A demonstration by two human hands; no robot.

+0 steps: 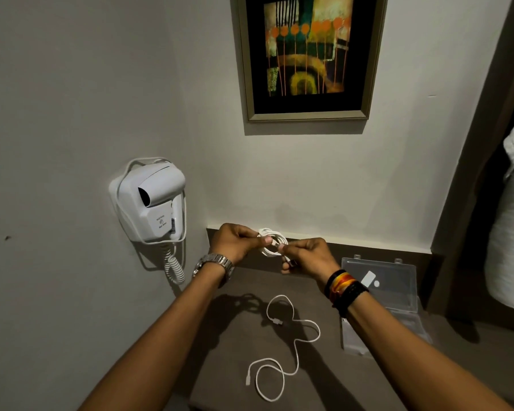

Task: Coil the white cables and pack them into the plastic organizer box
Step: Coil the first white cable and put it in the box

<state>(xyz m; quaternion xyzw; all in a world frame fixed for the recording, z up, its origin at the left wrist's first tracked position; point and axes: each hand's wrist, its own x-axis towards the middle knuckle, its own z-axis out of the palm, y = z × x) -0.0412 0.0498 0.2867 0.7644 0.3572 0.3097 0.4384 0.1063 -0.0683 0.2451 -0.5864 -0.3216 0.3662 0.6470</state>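
A white cable wound into a small coil [272, 243] hangs in the air above the back of the dark tabletop [235, 336]. My left hand [235, 241] pinches its left side and my right hand [307, 256] pinches its right side. A second white cable [282, 348] lies loose and uncoiled on the table below my hands, with a plug at each end. The clear plastic organizer box [382, 298] stands open at the right, partly hidden by my right forearm.
A white wall-mounted hair dryer [150, 203] with a spiral cord hangs at the left. A framed painting [306, 54] is on the wall behind. White cloth [511, 232] hangs at the far right beside a dark door frame.
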